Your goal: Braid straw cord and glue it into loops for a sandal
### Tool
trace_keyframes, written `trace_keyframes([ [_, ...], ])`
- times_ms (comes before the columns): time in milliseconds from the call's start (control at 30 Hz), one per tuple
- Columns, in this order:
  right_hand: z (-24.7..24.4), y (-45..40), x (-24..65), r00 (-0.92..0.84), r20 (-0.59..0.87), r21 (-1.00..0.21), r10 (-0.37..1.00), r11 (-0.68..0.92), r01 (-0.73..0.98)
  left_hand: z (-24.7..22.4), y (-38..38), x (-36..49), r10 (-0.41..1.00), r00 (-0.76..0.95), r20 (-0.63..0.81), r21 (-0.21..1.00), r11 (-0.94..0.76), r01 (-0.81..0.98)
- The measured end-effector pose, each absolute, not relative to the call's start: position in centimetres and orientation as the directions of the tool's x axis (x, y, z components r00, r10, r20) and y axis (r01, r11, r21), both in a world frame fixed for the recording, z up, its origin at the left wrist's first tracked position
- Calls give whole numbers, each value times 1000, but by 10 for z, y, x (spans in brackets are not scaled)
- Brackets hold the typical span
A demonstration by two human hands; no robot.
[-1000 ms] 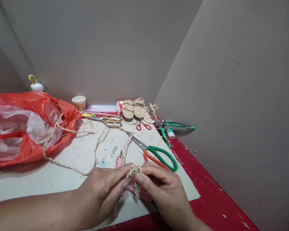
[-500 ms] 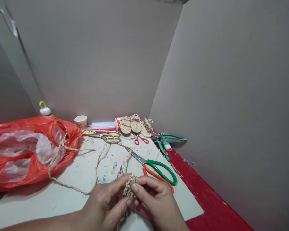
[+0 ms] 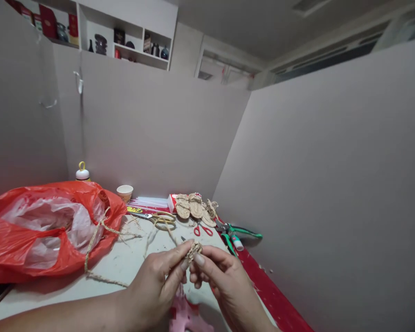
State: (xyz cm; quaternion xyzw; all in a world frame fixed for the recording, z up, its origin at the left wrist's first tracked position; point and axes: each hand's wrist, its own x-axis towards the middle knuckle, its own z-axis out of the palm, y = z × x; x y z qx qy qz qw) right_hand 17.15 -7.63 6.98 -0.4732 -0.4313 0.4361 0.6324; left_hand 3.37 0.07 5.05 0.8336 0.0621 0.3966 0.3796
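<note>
A small coil of braided straw cord (image 3: 193, 251) is pinched between my two hands above the table. My left hand (image 3: 159, 274) closes thumb and forefinger on its left side. On its right side, my right hand (image 3: 221, 279) presses with the thumb, the other fingers curled behind. A long straw braid (image 3: 105, 278) lies to the left, over a red plastic bag (image 3: 7, 258) and the white board. Below my hands is a pink tool (image 3: 185, 313), perhaps a glue gun, partly hidden. Gold-handled scissors (image 3: 164, 220) lie beyond my hands.
Small woven straw sandals (image 3: 195, 207) rest against a red-and-white box at the back. Nearby are red-handled scissors (image 3: 203, 230), green-handled pliers (image 3: 244, 230), a paper cup (image 3: 125, 192) and a bottle (image 3: 82, 174). Grey partitions (image 3: 152, 124) enclose the table.
My view has tilted up, bringing shelves into sight. Both hands still hold the straw coil, which has turned and now shows less of itself. The large green-and-orange scissors are now hidden behind my hands.
</note>
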Motion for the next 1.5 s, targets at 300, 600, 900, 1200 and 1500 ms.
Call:
trace_keyframes([
  [300,71,-29,166,212,221,-967,952,243,-81,64,21,19,471,548,691,615,-782,-104],
  [600,71,-13,172,265,377,-918,888,395,-18,69,18,12,688,626,367,924,-347,-161],
  [900,72,-4,192,305,430,-898,850,436,52,32,44,-17,794,607,16,969,-163,188],
  [1200,62,7,192,99,316,-948,944,310,69,65,64,-4,866,435,247,938,-326,118],
  [1500,49,5,189,20,242,-969,970,241,56,64,59,8,775,622,108,968,62,-245],
])
